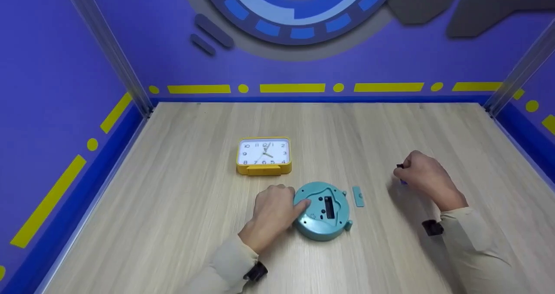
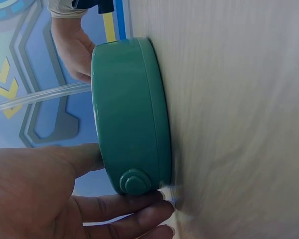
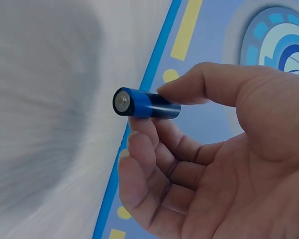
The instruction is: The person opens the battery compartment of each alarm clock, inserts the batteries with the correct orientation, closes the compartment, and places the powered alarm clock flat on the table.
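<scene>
A round teal clock lies face down on the table, its back showing an uncovered dark battery slot. My left hand grips its left edge, thumb on the back and fingers against the side, as the left wrist view also shows beside a round knob. Right of the clock lies a small teal battery cover. Raised above the table at the right, my right hand pinches a blue and black battery between thumb and fingers. One metal end of it faces the right wrist camera.
A yellow rectangular alarm clock rests face up behind my left hand. The wooden table is bounded by blue panels at the back and both sides, with metal posts at the corners.
</scene>
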Available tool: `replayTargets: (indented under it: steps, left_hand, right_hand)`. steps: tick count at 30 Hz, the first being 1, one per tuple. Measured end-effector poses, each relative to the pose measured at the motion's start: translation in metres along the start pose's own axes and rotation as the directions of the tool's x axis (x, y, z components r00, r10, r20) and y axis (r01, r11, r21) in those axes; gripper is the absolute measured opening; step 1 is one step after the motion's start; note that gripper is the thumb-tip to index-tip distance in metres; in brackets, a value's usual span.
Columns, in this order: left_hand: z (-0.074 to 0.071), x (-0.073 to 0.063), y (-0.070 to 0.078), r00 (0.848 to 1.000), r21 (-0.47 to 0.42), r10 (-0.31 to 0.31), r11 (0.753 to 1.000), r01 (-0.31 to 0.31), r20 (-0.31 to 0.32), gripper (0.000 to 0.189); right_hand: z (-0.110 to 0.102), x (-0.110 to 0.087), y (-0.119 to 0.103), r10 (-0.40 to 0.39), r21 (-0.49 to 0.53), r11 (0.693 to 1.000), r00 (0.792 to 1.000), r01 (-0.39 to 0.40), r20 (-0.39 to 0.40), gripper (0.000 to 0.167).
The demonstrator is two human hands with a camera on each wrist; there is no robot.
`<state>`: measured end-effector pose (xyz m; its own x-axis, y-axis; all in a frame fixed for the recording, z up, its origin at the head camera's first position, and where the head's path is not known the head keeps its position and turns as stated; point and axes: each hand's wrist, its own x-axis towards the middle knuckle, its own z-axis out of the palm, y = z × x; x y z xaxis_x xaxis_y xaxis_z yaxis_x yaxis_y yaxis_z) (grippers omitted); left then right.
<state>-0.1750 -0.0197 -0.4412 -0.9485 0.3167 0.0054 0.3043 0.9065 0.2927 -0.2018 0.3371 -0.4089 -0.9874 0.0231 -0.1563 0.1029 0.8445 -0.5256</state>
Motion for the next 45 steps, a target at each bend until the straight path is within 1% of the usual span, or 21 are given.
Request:
replayTargets:
  steps: [3, 7, 10, 17, 22, 30, 36, 45]
  left_hand:
    - [0.000, 0.000, 0.000, 1.000, 0.010, 0.000, 1.000, 0.000, 0.000, 0.047]
    - [0.000, 0.000, 0.000, 1.000, 0.014, -0.003, 1.000, 0.003, 0.006, 0.046]
    - [0.000, 0.000, 0.000, 1.000, 0.010, -0.002, 1.000, 0.002, 0.007, 0.046]
    - [0.001, -0.001, 0.000, 1.000, 0.007, 0.013, 1.000, -0.013, -0.014, 0.045]
    - [0.001, 0.000, 0.000, 1.000, -0.005, 0.017, 1.000, -0.017, -0.015, 0.046]
    - [0.000, 0.000, -0.001, 1.000, 0.002, 0.020, 1.000, -0.020, -0.016, 0.046]
    - [0.000, -0.001, -0.001, 1.000, -0.010, 0.022, 1.000, -0.022, -0.020, 0.045]
    - [0.000, -0.001, -0.001, 0.999, -0.003, 0.025, 1.000, -0.025, -0.020, 0.046]
  right_hand:
    - [0.001, -0.003, -0.006, -0.009, 0.007, 1.000, 1.000, 0.009, -0.010, 0.038]
    - [0.002, -0.007, -0.014, -0.022, 0.019, 1.000, 0.999, 0.023, -0.027, 0.024]
    - [0.004, -0.009, -0.020, -0.042, 0.024, 0.999, 0.998, 0.043, -0.036, 0.019]
    - [0.010, -0.015, -0.034, -0.082, 0.037, 0.996, 0.996, 0.084, -0.037, 0.018]
    - [0.014, -0.019, -0.044, -0.106, 0.050, 0.993, 0.994, 0.108, -0.042, 0.019]
    - [0.023, -0.025, -0.058, -0.141, 0.067, 0.987, 0.989, 0.144, -0.051, 0.017]
    - [0.029, -0.031, -0.067, -0.183, 0.076, 0.979, 0.981, 0.188, -0.065, 0.016]
    - [0.040, -0.037, -0.079, -0.240, 0.111, 0.962, 0.968, 0.247, -0.072, 0.015]
